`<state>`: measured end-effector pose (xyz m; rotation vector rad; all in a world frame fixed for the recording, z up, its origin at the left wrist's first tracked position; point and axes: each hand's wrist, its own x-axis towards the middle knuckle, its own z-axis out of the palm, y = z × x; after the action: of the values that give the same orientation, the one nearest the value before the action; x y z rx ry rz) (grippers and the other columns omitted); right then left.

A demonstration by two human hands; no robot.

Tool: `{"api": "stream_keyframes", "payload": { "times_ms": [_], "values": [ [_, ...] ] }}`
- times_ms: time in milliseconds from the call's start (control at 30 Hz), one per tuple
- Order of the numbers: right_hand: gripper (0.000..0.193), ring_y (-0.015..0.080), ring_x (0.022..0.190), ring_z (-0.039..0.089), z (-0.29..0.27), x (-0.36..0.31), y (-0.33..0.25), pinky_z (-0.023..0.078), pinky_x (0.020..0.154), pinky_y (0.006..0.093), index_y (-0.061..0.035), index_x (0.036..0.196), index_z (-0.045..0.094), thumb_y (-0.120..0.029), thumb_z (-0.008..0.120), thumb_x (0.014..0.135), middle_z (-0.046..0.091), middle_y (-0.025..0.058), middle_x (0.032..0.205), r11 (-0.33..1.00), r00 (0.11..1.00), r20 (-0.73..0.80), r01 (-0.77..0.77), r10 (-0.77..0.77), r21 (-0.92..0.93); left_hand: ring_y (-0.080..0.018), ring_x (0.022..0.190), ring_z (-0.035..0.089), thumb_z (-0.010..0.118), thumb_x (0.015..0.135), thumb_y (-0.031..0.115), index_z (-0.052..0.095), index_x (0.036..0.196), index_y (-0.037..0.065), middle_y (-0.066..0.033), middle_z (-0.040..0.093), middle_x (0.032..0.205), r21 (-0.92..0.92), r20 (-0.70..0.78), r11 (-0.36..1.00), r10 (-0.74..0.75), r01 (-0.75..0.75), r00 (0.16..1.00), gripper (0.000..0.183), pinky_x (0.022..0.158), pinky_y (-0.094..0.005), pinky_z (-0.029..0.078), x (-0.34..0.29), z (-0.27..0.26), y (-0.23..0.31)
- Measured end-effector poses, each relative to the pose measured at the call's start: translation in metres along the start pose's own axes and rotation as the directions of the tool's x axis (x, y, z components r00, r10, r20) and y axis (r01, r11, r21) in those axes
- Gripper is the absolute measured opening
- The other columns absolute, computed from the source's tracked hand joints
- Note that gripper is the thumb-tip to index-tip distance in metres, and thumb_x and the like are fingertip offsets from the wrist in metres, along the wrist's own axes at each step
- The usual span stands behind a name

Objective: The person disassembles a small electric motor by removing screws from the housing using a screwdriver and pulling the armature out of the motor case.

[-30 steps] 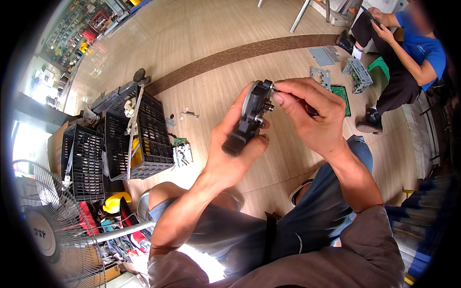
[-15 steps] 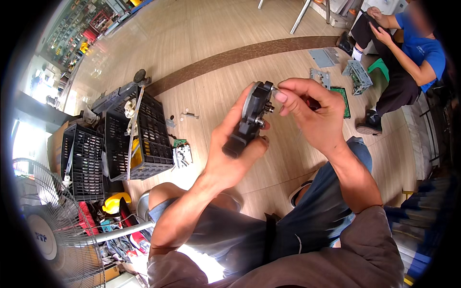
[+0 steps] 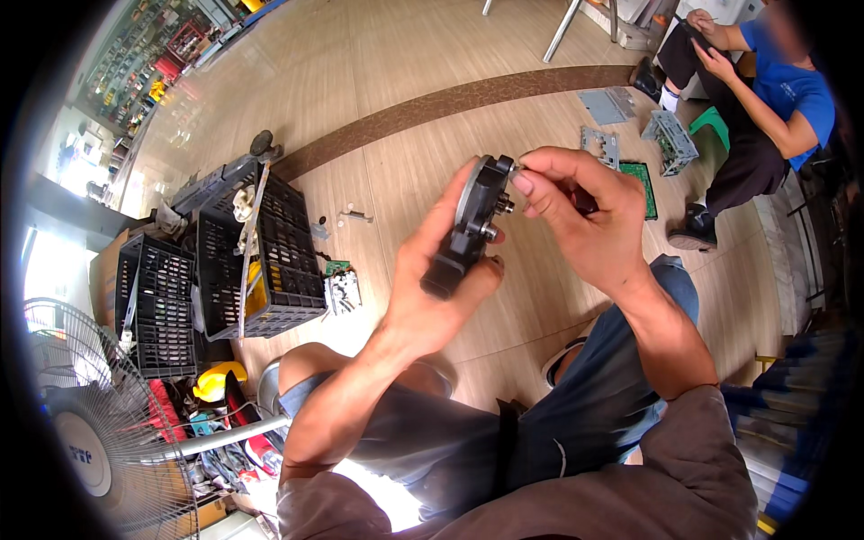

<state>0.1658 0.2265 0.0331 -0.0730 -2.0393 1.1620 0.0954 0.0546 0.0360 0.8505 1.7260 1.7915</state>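
Note:
My left hand (image 3: 436, 256) is closed around a black mechanical part (image 3: 481, 193) with a silver rim along its left side and several short metal posts on its right. The part is held tilted, its upper end away from me. At that upper end, my right hand (image 3: 598, 216) pinches a small metal piece (image 3: 516, 169) between thumb and forefinger, touching or very near the part. Something dark red (image 3: 583, 202) shows inside the curled fingers of my right hand; its shape is mostly hidden.
Black plastic crates (image 3: 270, 247) stand to the left, behind a standing fan (image 3: 85, 450). Small loose parts (image 3: 355, 214) and a circuit assembly (image 3: 342, 290) lie on the floor. A green circuit board (image 3: 639, 184) and metal frames (image 3: 670, 144) lie near a seated person (image 3: 783, 108).
The black part has shifted slightly to the right and turned a little in my left hand. My right hand keeps its pinch at the upper end, almost unmoved.

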Motion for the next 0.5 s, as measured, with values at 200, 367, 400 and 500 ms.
{"api": "stream_keyframes", "payload": {
  "times_ms": [200, 367, 400, 500],
  "values": [
    [0.017, 0.0061, 0.071, 0.065, 0.0003, -0.0017, 0.0036, 0.052, 0.059, 0.0193, 0.0021, 0.105, 0.07, 0.004, 0.071, 0.089, 0.072, 0.0053, 0.086, 0.999, 0.998, 0.021, 0.053, -0.053, -0.013, -0.012, 0.099, 0.06, 0.059, 0.075, -0.01, 0.038, 0.153, 0.009, -0.0067, 0.063, 0.114, -0.025, -0.003, 1.0, -0.003, 0.003, 1.0, 0.082, 0.078, -0.0241, 0.05, 0.0011, 0.0009, 0.0014],
    [0.016, 0.0071, 0.071, 0.065, 0.0014, -0.0017, 0.003, 0.056, 0.062, 0.0205, 0.0026, 0.106, 0.07, 0.005, 0.069, 0.09, 0.072, 0.0059, 0.087, 1.0, 1.0, 0.016, 0.02, -0.02, 0.014, -0.0123, 0.099, 0.06, 0.058, 0.075, -0.01, 0.038, 0.152, 0.009, -0.0069, 0.063, 0.115, -0.037, -0.01, 0.999, -0.004, 0.003, 1.0, 0.082, 0.078, -0.0242, 0.05, 0.0014, 0.0001, 0.0016],
    [0.016, 0.0072, 0.071, 0.066, 0.0011, -0.0015, 0.0028, 0.057, 0.063, 0.0208, 0.0027, 0.106, 0.069, 0.005, 0.068, 0.09, 0.072, 0.0059, 0.088, 1.0, 1.0, 0.021, 0.02, -0.02, 0.012, -0.0124, 0.099, 0.06, 0.059, 0.075, -0.01, 0.038, 0.152, 0.009, -0.007, 0.063, 0.115, -0.037, -0.01, 0.999, -0.001, 0.001, 1.0, 0.082, 0.078, -0.0243, 0.05, 0.0013, 0.0, 0.0017],
    [0.016, 0.0074, 0.071, 0.065, 0.0013, -0.0017, 0.0028, 0.056, 0.062, 0.0207, 0.0024, 0.106, 0.07, 0.005, 0.068, 0.09, 0.072, 0.0056, 0.088, 1.0, 0.999, 0.022, 0.028, -0.028, 0.01, -0.0125, 0.099, 0.06, 0.059, 0.075, -0.01, 0.038, 0.153, 0.009, -0.0072, 0.063, 0.115, -0.038, -0.011, 0.999, 0.002, -0.002, 1.0, 0.082, 0.078, -0.0243, 0.05, 0.001, -0.0007, 0.0009]
  ]
}}
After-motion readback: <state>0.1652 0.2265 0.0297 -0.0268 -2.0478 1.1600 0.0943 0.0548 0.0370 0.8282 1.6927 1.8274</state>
